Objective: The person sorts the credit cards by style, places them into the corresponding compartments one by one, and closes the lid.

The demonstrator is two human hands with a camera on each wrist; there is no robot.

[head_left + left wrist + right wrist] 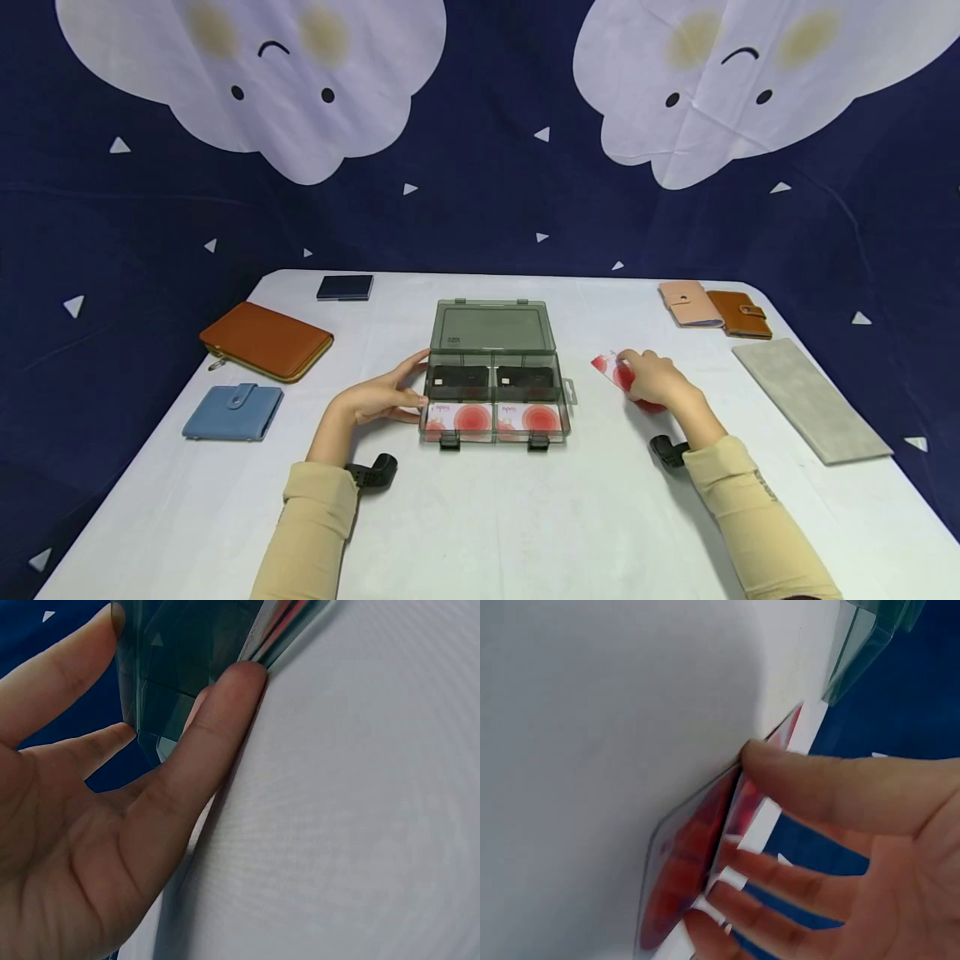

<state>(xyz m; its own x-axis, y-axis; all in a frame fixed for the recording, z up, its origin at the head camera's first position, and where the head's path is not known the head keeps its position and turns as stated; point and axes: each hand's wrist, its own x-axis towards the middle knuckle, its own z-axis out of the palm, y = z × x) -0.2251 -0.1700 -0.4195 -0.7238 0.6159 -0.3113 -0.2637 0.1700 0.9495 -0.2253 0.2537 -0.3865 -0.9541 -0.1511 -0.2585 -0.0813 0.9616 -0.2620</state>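
A translucent grey-green plastic box point(496, 400) lies on the table with its lid point(492, 327) swung back. Its rear compartments hold black cards point(459, 377), and the front ones hold white cards with red circles point(473, 417). My left hand point(381, 398) rests against the box's left side, fingers spread and mostly straight; in the left wrist view, fingertips point(244, 679) touch its wall. To the right of the box, my right hand point(654, 377) pinches red-and-white cards point(609, 365) between thumb and fingers. In the right wrist view two cards point(682, 877) stand tilted at the thumb tip.
On the left lie a brown zip wallet point(266, 340), a blue wallet point(234, 412) and a dark flat case point(345, 287). A pink wallet point(688, 303), a brown snap wallet point(741, 315) and a long grey wallet point(813, 402) are on the right. Dark patterned cloth point(495, 217) hangs behind.
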